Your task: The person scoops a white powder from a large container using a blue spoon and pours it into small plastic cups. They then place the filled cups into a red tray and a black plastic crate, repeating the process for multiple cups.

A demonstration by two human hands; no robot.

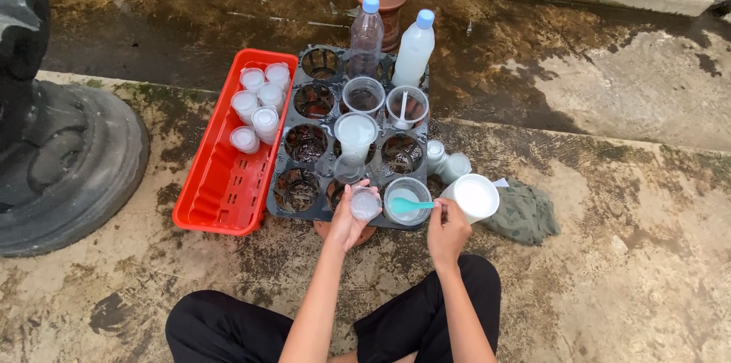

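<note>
L hand (346,222) grips a small clear cup (365,202) at the near edge of the black tray (288,169). R hand (447,230) pinches a teal spoon (409,205) over a tub (407,197). White cup (474,196) just right; red basket (221,180) w/ small cups left; two bottles (390,43) far.

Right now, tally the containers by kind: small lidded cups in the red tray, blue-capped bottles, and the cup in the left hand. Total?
Small clear lidded plastic cups in the red plastic tray: 6
Clear plastic bottles with blue caps: 2
Small clear plastic cup held in the left hand: 1
Total: 9
</note>
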